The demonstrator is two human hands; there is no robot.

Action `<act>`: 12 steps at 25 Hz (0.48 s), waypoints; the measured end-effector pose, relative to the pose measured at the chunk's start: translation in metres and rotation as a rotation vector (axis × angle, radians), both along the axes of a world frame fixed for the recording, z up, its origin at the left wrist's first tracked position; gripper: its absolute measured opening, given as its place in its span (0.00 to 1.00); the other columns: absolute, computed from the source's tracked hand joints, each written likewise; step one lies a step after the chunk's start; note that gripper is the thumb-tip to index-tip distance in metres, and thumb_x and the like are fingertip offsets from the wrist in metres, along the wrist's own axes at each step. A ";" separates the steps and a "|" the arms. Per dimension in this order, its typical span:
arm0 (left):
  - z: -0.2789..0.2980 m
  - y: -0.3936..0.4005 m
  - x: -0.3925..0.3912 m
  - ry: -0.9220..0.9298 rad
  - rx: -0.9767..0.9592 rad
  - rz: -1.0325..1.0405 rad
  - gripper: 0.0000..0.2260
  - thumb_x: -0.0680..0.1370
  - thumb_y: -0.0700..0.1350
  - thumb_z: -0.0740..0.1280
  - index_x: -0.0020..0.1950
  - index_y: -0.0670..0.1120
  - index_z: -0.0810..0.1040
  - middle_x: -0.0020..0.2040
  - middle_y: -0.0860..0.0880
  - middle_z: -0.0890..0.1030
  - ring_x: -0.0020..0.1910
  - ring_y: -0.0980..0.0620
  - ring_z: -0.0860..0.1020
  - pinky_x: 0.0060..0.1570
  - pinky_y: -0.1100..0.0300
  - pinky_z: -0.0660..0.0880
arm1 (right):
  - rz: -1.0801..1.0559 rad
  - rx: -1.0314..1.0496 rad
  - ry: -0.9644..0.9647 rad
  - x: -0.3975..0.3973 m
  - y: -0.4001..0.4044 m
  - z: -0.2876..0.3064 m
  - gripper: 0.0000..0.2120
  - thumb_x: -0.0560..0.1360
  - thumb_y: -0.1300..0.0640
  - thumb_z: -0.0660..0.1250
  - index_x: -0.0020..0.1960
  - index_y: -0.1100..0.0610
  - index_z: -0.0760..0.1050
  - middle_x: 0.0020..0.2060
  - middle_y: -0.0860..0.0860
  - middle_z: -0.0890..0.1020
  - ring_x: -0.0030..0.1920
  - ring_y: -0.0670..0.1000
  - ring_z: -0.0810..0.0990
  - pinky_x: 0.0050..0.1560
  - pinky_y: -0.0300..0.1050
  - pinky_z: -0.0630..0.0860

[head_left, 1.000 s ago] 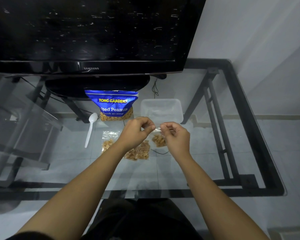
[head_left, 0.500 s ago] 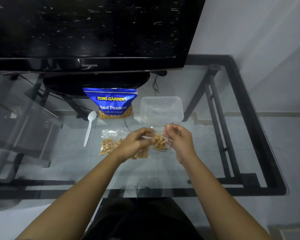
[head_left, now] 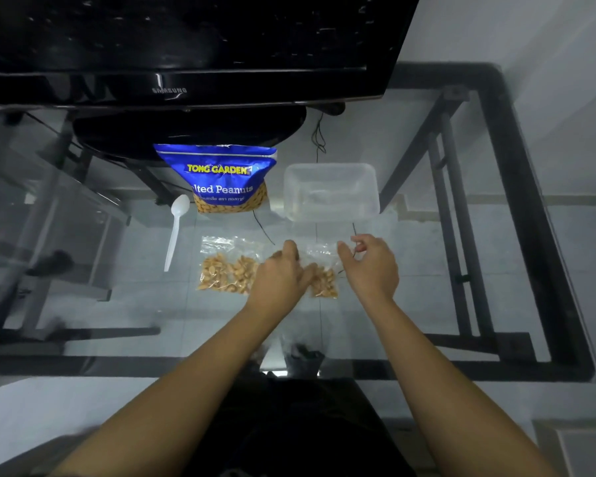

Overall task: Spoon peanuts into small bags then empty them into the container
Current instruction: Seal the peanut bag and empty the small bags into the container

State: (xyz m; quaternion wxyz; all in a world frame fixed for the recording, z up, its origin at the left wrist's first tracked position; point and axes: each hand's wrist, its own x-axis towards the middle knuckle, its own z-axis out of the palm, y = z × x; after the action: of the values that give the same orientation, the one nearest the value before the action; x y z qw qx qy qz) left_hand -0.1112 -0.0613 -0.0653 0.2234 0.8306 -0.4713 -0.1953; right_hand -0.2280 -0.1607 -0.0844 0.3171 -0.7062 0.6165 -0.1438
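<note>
Since a second ago, the small bag (head_left: pixel 322 275) of peanuts has been lowered onto the glass desk (head_left: pixel 427 297), beside another filled bag (head_left: pixel 227 266). It is held by the left hand (head_left: pixel 281 275); the right hand (head_left: pixel 370 266) is relaxed open. Emptying into the empty container (head_left: pixel 331 191) likely comes next: reopen, lift, tip.

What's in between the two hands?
In the head view, a small clear bag of peanuts lies between the left hand and the right hand.

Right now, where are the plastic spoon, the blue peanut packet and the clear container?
plastic spoon (head_left: pixel 175 232): head view, middle of handle.
blue peanut packet (head_left: pixel 217 170): head view, brand lettering.
clear container (head_left: pixel 331 191): head view, its floor.
</note>
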 end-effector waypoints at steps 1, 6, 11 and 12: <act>0.003 -0.005 0.009 -0.001 -0.041 0.056 0.14 0.76 0.49 0.65 0.52 0.38 0.70 0.42 0.39 0.80 0.38 0.40 0.79 0.36 0.56 0.70 | -0.020 -0.114 -0.043 -0.001 -0.006 0.002 0.14 0.74 0.47 0.65 0.56 0.53 0.75 0.49 0.51 0.77 0.50 0.51 0.75 0.42 0.43 0.70; 0.012 -0.046 0.037 0.245 -0.024 0.286 0.20 0.79 0.46 0.62 0.67 0.37 0.68 0.61 0.38 0.77 0.56 0.43 0.78 0.54 0.55 0.72 | -0.073 0.038 -0.259 -0.001 -0.051 0.002 0.26 0.78 0.51 0.61 0.72 0.60 0.59 0.69 0.57 0.68 0.67 0.54 0.68 0.67 0.48 0.67; 0.017 -0.063 0.033 0.425 -0.002 0.382 0.19 0.79 0.43 0.61 0.68 0.37 0.67 0.61 0.39 0.77 0.57 0.43 0.77 0.48 0.63 0.68 | 0.013 0.193 -0.240 0.001 -0.067 -0.012 0.25 0.77 0.51 0.62 0.72 0.58 0.62 0.68 0.55 0.72 0.66 0.54 0.72 0.67 0.51 0.70; 0.018 -0.062 0.032 0.411 0.003 0.374 0.18 0.79 0.43 0.61 0.68 0.37 0.68 0.60 0.38 0.78 0.57 0.43 0.77 0.48 0.63 0.68 | 0.011 0.190 -0.244 0.000 -0.067 -0.011 0.25 0.77 0.51 0.62 0.71 0.58 0.63 0.67 0.55 0.72 0.66 0.54 0.73 0.67 0.51 0.70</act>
State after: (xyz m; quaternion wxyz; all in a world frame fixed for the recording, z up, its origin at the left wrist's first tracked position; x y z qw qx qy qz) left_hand -0.0794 -0.1237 -0.0476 0.3453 0.8465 -0.2540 -0.3158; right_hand -0.2275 -0.2281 -0.0951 0.4558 -0.6536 0.5805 -0.1679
